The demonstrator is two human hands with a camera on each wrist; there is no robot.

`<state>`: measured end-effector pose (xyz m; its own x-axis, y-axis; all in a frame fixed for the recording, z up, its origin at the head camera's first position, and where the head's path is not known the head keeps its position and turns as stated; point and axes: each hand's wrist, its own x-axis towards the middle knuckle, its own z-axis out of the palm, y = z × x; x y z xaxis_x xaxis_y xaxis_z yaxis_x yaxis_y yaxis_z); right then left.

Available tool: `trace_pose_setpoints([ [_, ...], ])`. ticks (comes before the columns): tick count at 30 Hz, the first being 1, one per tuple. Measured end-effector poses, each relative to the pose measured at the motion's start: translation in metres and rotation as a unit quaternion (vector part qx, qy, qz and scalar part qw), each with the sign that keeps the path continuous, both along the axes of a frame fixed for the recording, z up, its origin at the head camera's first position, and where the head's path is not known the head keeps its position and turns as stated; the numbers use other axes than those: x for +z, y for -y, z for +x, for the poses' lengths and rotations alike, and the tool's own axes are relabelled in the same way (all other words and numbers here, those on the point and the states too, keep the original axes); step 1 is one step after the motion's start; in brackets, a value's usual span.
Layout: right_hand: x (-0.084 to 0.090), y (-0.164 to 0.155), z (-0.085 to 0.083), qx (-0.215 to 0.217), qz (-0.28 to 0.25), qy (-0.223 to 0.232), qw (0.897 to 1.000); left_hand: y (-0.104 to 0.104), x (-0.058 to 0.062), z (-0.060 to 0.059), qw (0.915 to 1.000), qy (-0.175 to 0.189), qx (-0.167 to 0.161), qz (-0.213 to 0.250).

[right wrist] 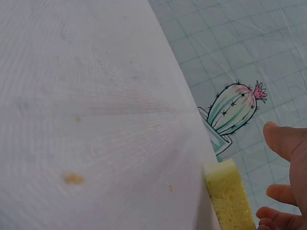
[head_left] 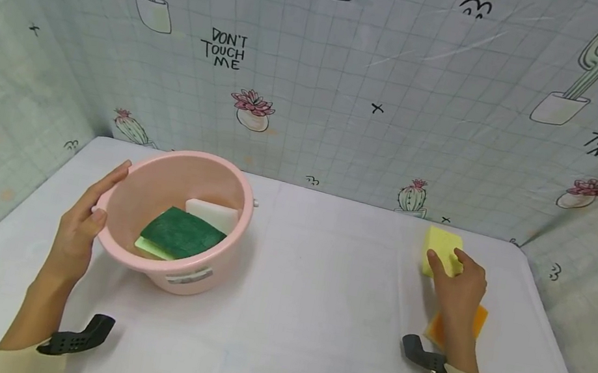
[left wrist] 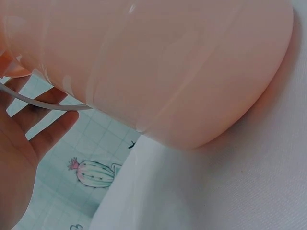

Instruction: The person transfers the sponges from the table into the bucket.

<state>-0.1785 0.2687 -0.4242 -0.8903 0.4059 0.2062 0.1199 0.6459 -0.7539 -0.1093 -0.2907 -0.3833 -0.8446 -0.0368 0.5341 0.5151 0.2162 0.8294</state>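
Observation:
A pink plastic bucket (head_left: 201, 159) stands at the left of the table, with a dark green scouring pad (head_left: 181, 234), a light green piece (head_left: 149, 247) and a white block (head_left: 213, 215) inside. My left hand (head_left: 79, 235) holds the bucket's left rim, its fingers spread along the outside near the grey handle (left wrist: 45, 104). At the right, my right hand (head_left: 457, 285) is over a yellow sponge (head_left: 438, 239), thumb and fingers apart around its near end. In the right wrist view the fingers are beside the sponge, with a gap showing.
An orange sponge (head_left: 479, 319) lies partly hidden under my right forearm. The table (head_left: 312, 321) has a white cover. Behind it and at both sides hangs a cactus-print cloth (head_left: 328, 86). A black band (head_left: 78, 334) sits on each wrist.

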Motion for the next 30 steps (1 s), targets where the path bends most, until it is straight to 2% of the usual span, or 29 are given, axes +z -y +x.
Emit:
trace_pose_setpoints([
  [9, -0.007, 0.0021, -0.0021, -0.039, 0.002, 0.012, 0.999, 0.0012, -0.0006, 0.0004, 1.0, 0.004, 0.006, 0.001],
  [19, -0.0104, 0.0014, -0.002, -0.061, 0.05, 0.014, 0.997, 0.001, -0.0001, 0.001, 1.0, 0.005, 0.001, 0.004],
  [26, -0.0101, -0.001, -0.0035, -0.052, 0.086, 0.07, 0.992, -0.0002, -0.0005, 0.0004, 0.9999, 0.001, -0.005, 0.011],
  [30, -0.0092, -0.0007, -0.0037, -0.049, 0.089, 0.099, 0.99, -0.0004, -0.0008, -0.0006, 1.0, -0.002, -0.005, 0.007],
])
